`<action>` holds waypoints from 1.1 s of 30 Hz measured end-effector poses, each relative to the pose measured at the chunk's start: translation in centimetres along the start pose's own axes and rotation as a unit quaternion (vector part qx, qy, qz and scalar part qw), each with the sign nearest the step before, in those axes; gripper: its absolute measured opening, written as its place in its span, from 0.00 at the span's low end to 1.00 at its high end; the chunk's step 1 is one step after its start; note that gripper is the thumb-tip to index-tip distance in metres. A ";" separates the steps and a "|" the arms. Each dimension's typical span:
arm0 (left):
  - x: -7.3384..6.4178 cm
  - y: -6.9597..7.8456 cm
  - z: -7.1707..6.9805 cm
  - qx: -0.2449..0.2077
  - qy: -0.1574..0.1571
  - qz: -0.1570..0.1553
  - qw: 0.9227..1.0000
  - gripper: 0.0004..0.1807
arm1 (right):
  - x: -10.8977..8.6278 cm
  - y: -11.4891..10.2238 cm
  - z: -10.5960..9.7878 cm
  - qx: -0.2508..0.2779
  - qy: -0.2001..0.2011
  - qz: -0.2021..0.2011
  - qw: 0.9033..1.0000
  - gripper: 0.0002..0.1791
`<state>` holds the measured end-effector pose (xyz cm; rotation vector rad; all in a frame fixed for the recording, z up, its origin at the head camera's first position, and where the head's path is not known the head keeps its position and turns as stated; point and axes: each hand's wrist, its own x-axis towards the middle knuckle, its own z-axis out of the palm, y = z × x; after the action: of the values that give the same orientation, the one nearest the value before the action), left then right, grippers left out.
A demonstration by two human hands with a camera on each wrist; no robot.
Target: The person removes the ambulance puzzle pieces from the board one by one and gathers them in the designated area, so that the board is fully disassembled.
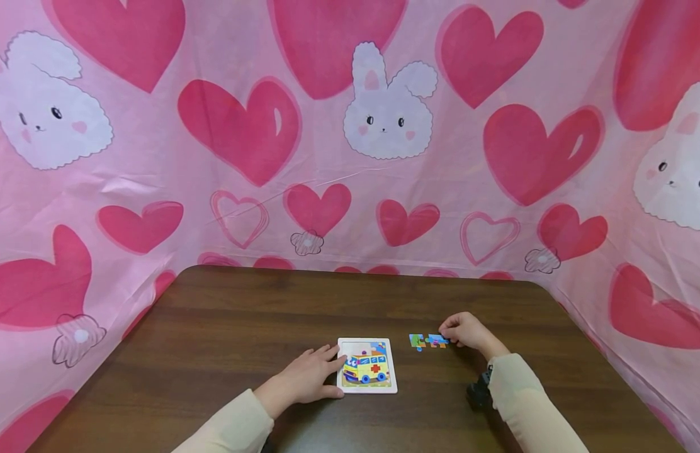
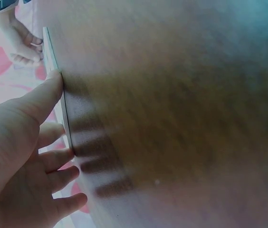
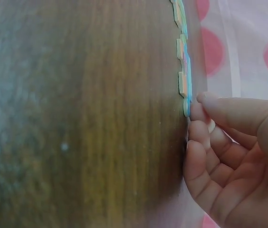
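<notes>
My left hand rests at the left edge of a square white-framed jigsaw tray, fingers spread and fairly straight. In the left wrist view, that hand's thumb and fingertips touch the tray's thin side. A picture of a yellow ambulance fills the lower part of the tray. Right of it, two puzzle pieces lie on the table: a mostly green piece and a blue-and-orange one. My right hand, fingers curled, pinches the right end of the blue-and-orange piece, as the right wrist view shows closely.
The brown wooden table reaches back to a pink cloth printed with hearts and rabbits, which also hangs at both sides. A dark device is strapped below my right wrist.
</notes>
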<state>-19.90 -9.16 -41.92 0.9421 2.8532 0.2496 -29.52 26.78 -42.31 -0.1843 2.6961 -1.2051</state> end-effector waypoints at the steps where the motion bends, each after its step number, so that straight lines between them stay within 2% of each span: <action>1: 0.0 0.0 0.0 -0.001 0.000 0.000 1.000 0.36 | 0.0 0.0 0.0 0.003 0.003 0.002 1.000 0.05; 11: 0.0 0.0 0.0 -0.009 -0.003 -0.003 1.000 0.36 | 0.1 -0.4 0.1 0.003 0.014 -0.008 1.000 0.05; 16: 0.0 0.0 -0.1 -0.008 -0.003 -0.003 1.000 0.36 | 0.5 -1.1 0.1 -0.002 0.027 -0.035 0.999 0.05; 21: 0.0 -0.1 0.0 -0.009 -0.004 -0.004 1.000 0.36 | 0.4 -2.9 0.2 0.012 0.025 -0.068 0.997 0.07; 26: 0.1 -0.2 0.2 -0.011 -0.004 -0.004 1.000 0.36 | -0.1 -5.3 0.7 0.031 0.017 -0.074 0.997 0.09; 33: 0.1 -0.2 0.2 -0.008 -0.004 -0.002 1.000 0.36 | -0.2 -7.1 2.0 0.010 -0.002 -0.116 0.993 0.08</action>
<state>-20.08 -9.27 -42.17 0.9310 2.8412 0.2671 -28.65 20.64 -38.26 -0.5099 2.7176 -1.2893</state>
